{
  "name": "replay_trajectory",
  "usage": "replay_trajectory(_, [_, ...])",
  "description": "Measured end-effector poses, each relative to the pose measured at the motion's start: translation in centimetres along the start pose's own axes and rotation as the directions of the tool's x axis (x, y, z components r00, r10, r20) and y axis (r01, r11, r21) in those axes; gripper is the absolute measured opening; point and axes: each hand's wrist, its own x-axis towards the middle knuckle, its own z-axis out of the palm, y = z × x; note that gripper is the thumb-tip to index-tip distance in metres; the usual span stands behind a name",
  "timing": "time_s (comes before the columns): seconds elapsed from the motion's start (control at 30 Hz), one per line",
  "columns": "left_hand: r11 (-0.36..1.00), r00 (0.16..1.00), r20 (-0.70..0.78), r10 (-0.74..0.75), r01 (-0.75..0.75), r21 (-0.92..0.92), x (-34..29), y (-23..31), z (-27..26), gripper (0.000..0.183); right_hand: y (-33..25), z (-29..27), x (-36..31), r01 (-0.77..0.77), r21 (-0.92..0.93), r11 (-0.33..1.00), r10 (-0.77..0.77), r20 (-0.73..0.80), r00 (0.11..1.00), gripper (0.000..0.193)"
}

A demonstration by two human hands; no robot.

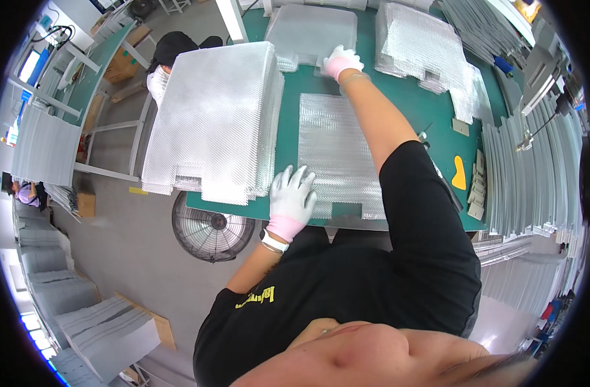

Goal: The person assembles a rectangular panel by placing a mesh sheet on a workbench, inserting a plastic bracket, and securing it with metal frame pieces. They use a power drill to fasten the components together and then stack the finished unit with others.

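My left hand [293,197], in a white glove with a pink cuff, is open with fingers spread. It rests at the left edge of a clear, finely ribbed sheet [330,138] lying on the green table. This sheet has a notch in its near edge. Farther away, my right hand [342,62], gloved the same way, reaches to the near edge of a stack of translucent sheets [311,29]. Its fingers look stretched out over that edge; the undersides of the fingertips are hidden. Close to my left hand stands a tall stack of silvery textured sheets [211,116], also notched.
Another sheet stack [417,42] lies at the back right. A yellow scraper [459,172] and small beige blocks [477,187] sit along the table's right side, near a rack of upright panels [527,168]. A floor fan [214,222] stands below left. Behind the tall stack, a person in a black cap [175,48] bends down.
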Motion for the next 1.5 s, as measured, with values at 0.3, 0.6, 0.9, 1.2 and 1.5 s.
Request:
replay_trajectory(0.3, [1.0, 1.0, -0.002, -0.01, 0.01, -0.025, -0.1, -0.1, 0.0, 0.043, -2.2, -1.9, -0.6, 0.118, -0.17, 0.978, -0.137, -0.102, 0.985, 0.054])
replay_trajectory(0.6, [1.0, 1.0, -0.012, -0.002, 0.002, -0.008, -0.1, -0.3, 0.3, 0.043, -2.8, -1.3, -0.4, -0.147, 0.03, 0.989, 0.146, 0.049, 0.988, 0.074])
replay_trajectory(0.9, [0.999, 0.999, -0.046, -0.021, 0.019, -0.032, -0.4, -0.5, 0.4, 0.042, -4.5, -3.0, -1.3, -0.106, 0.006, 0.994, 0.106, 0.046, 0.993, 0.077])
replay_trajectory(1.2, [0.999, 0.999, -0.044, -0.028, 0.027, -0.038, -0.5, -0.7, 0.8, 0.041, -5.1, -4.9, -0.9, -0.102, 0.161, 0.982, 0.091, 0.072, 0.993, 0.06])
replay_trajectory(1.5, [0.998, 0.999, -0.042, -0.02, 0.018, -0.055, -0.4, -0.5, 0.2, 0.044, -3.8, -4.1, -2.0, -0.107, 0.089, 0.99, 0.114, -0.084, 0.99, 0.059])
